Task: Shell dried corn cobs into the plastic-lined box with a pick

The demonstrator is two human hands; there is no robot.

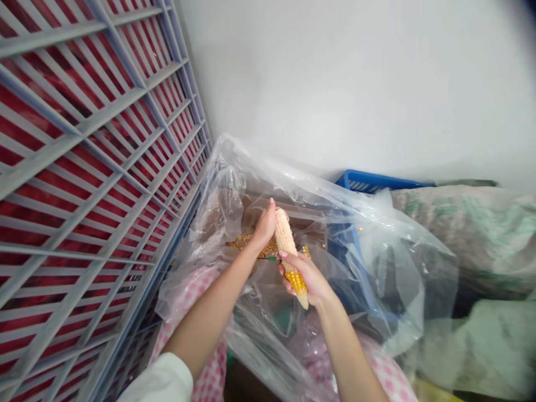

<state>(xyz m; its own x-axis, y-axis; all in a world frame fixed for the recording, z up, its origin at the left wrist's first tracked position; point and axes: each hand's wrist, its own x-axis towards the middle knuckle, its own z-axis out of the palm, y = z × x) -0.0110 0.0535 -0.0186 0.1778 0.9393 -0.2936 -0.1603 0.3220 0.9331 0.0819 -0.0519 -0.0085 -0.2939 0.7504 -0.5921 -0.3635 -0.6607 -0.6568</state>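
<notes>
An ear of corn (285, 233) is held between my two hands, tilted with its near end down to the right. Most of the cob is bare and pale; a band of yellow kernels (296, 281) covers it close to its near tip. My left hand (266, 224) is closed on the far end. My right hand (309, 273) is wrapped round the near part, its thumb lying across the cob just above the kernels. Beneath them, loose corn kernels (243, 242) lie in a clear plastic sheet (226, 167). A small green piece on a thin dark rod (272, 258) shows behind the cob.
Stacked grey plastic crates (79, 134) with red contents rise at my left. A white wall (335, 84) stands ahead. To the right are a blue crate (377, 183), partly under the plastic, and large woven sacks (473, 234). Pink checked cloth (209, 357) covers my legs.
</notes>
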